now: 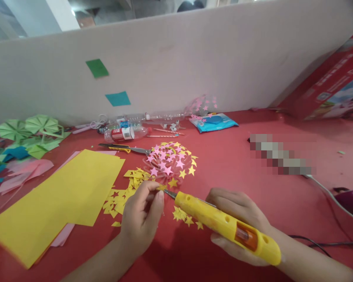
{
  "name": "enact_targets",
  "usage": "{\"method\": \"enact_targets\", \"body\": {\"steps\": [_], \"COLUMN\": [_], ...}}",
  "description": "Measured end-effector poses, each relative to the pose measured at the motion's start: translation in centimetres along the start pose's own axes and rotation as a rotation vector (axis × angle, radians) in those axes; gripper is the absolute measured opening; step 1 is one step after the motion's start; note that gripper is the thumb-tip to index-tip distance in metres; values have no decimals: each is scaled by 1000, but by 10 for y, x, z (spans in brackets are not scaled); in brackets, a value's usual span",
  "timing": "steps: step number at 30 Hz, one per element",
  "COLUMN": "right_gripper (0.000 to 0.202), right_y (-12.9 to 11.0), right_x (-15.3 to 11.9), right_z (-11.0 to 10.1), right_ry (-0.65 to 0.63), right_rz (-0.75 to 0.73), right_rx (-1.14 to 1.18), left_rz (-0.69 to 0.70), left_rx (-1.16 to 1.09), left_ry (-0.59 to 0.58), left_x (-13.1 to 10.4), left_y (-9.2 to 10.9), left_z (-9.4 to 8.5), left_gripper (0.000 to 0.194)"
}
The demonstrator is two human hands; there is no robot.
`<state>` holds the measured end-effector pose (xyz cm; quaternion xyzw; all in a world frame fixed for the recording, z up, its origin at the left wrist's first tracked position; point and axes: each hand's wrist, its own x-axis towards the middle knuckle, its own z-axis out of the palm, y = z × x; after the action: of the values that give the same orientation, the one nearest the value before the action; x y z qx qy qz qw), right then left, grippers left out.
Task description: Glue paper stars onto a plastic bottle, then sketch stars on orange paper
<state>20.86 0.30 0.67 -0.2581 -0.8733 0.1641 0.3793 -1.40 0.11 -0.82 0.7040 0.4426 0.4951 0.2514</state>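
My right hand [241,211] is wrapped round a yellow hot glue gun [206,211], whose metal nozzle points left. Pinched between thumb and forefinger of my left hand [142,215] is a small yellow paper star [161,187], right at the nozzle tip. Just beyond stands a clear plastic piece covered in pink and yellow stars [168,170]. Loose yellow stars [180,214] lie on the table below the glue gun. Cut yellow paper scraps [114,201] are spread to the left of my left hand.
Yellow paper sheets [61,196] cover the left of the red table [217,164]. Behind lie a cutter knife [120,148], plastic bottles [138,132] and a blue wipes packet [214,122]. A pixelated strip [279,154] with a white cable lies right. A white partition [170,66] rises behind.
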Motion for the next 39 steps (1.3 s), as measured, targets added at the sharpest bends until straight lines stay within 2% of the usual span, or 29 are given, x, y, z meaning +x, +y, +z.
{"method": "enact_targets", "body": {"steps": [8, 39], "right_gripper": [29, 30], "right_y": [5, 4], "right_x": [-4, -2], "right_z": [6, 8], "right_ry": [-16, 23], "right_rz": [10, 5], "right_rx": [-37, -133], "left_rz": [6, -49], "left_rx": [98, 49], "left_ry": [-15, -31], "left_x": [1, -1], "left_y": [0, 2], "left_z": [0, 0], "left_gripper": [9, 12]}}
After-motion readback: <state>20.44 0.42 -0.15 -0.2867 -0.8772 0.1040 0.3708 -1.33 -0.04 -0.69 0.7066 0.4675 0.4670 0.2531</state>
